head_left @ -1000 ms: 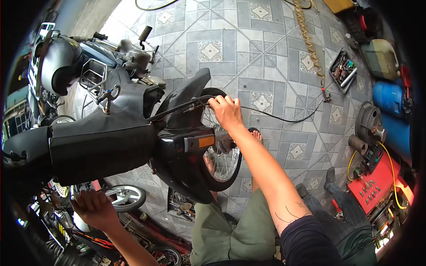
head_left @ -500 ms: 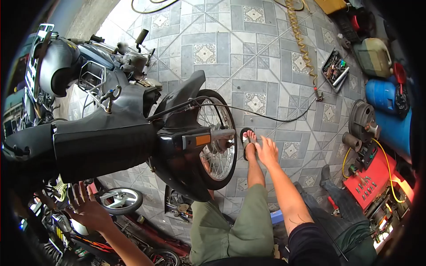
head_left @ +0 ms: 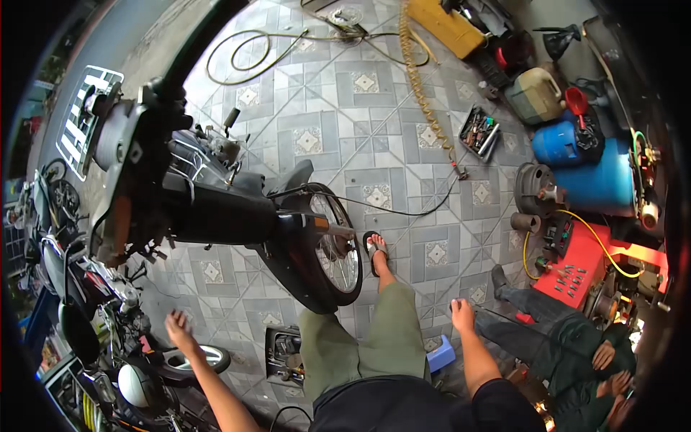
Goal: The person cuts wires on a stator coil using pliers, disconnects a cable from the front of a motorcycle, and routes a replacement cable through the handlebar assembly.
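Observation:
My left hand [head_left: 183, 334] is in the air at the lower left, fingers loosely apart and slightly blurred. It holds nothing I can see and is apart from the motorbike. My right hand [head_left: 463, 317] hangs over the floor right of my knee, fingers curled closed; a small dark bit shows at the fingertips, too small to name. In front of me stands a black motorbike [head_left: 223, 216], its dark handlebar area at the upper left. Its spoked front wheel [head_left: 344, 252] is beside my sandalled foot [head_left: 374, 252].
A toolbox [head_left: 277, 353] lies left of my legs, a blue plastic stool [head_left: 440, 354] to the right. A seated person [head_left: 568, 360] is at the lower right beside a red stand [head_left: 572, 266]. A tool tray [head_left: 480, 133] and coiled yellow hose [head_left: 425, 93] lie ahead. Parked motorbikes [head_left: 101, 288] line the left.
My view has shifted, with more of the floor ahead and the seated person in sight. My right hand has drawn back from near my foot and closed. The left hand has moved off the motorbike's side.

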Motion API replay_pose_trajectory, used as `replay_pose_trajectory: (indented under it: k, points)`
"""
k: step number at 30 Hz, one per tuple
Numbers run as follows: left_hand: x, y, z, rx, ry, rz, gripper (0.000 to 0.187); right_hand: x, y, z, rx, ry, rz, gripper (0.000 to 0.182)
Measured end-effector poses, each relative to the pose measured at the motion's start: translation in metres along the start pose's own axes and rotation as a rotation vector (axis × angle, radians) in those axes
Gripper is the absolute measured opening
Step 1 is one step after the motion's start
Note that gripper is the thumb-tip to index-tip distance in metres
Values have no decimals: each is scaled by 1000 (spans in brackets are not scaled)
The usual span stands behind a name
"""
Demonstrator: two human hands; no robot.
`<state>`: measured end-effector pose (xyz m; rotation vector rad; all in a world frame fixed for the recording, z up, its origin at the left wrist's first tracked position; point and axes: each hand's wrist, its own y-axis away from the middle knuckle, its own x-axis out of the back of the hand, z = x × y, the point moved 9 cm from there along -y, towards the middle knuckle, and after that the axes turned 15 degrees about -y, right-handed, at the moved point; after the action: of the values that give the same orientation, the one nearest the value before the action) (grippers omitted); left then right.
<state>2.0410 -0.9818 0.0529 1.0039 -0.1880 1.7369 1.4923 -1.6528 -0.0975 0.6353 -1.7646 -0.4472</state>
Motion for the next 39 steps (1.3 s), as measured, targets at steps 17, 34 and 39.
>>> replay_pose_trajectory:
  k: [17, 34, 39]
  points:
    - [-97, 96, -185, 180, -441, -911, 53, -148, 201, 29, -545, -952, -386, 36]
    - [-231, 311, -1, -900, -1009, -1125, 52, -119, 103, 55, -230, -1189, -304, 54]
    - [-250, 372, -79, -1099, -966, -1216, 52, -164, 154, 168, -347, -855, -426, 54]
